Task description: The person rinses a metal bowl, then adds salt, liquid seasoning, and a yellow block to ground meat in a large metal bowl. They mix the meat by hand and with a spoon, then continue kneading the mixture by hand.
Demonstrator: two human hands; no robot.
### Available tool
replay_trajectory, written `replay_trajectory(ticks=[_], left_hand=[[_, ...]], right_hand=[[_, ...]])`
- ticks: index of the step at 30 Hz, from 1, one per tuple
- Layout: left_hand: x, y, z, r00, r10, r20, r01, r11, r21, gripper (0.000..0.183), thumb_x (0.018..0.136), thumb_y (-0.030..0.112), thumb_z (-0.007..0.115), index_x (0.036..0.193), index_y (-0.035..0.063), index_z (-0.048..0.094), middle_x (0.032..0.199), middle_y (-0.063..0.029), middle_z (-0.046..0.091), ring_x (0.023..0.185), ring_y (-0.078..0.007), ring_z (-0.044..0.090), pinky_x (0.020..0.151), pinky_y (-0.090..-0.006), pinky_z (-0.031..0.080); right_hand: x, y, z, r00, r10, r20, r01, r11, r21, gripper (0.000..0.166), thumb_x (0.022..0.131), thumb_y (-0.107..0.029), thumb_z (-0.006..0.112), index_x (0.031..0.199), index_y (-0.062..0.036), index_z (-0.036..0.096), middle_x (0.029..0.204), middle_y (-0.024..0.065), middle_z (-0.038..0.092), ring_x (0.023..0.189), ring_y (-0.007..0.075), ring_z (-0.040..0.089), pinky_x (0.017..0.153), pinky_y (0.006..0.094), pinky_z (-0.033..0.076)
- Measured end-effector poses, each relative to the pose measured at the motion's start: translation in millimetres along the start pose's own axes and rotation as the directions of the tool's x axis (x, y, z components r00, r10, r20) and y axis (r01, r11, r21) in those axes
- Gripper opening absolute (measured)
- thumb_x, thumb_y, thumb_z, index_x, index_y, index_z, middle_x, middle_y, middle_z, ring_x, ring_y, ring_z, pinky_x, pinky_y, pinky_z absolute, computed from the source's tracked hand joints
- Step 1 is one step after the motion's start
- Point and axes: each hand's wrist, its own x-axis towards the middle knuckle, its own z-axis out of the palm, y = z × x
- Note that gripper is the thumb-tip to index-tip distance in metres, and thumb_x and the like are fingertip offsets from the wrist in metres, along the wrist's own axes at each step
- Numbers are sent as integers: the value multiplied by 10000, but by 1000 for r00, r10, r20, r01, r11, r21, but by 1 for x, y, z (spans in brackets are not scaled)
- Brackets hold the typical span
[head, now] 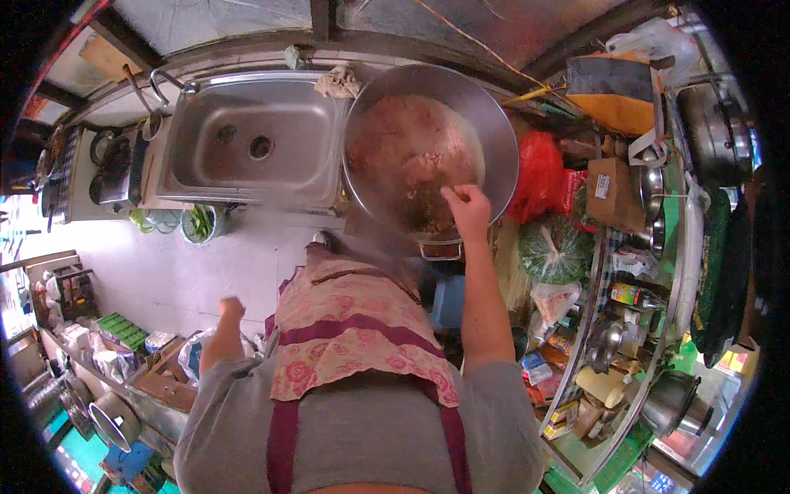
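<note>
A large steel stockpot (503, 117) stands in front of me, with reddish-brown contents and cloudy liquid (419, 142) inside. Steam blurs its near part. Over the pot's near right side is my right hand (472, 207), thumb and fingers curled close together. Whether a small thing sits between the fingertips is unclear. The near loop handle (440, 252) of the pot lies just left of my wrist. My left hand (232, 307) hangs low at my left side, away from the pot, its fingers curled and blurred.
Left of the pot is a steel sink (308, 160) with a faucet (163, 86) and a crumpled cloth (338, 82). A gas stove (120, 173) sits farther left. Leafy greens fill a basket (200, 223) below. Red bags (537, 176), a cardboard box (611, 191) and crowded shelves (602, 296) line the right.
</note>
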Motion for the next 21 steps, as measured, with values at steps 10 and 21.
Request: replay_trajectory(ticks=[10, 21], left_hand=[[-75, 59, -65, 958, -131, 255, 163, -483, -861, 206, 866, 74, 520, 661, 66, 510, 618, -104, 547, 478, -210, 566, 373, -313, 404], [-89, 102, -189, 979, -181, -95, -140, -257, -956, 305, 965, 173, 514, 1199, -17, 558, 920, -129, 679, 711, -187, 688, 569, -267, 522]], right_hand=[[53, 17, 57, 976, -2, 218, 43, 983, -180, 573, 727, -156, 784, 1246, -21, 580, 1177, 168, 636, 1102, 312, 599, 967, 397, 464], [43, 31, 95, 831, -83, 551, 407, 766, -498, 1024, 682, -245, 850, 1488, -55, 247, 1585, 187, 149, 1454, 344, 198, 1165, 454, 252]])
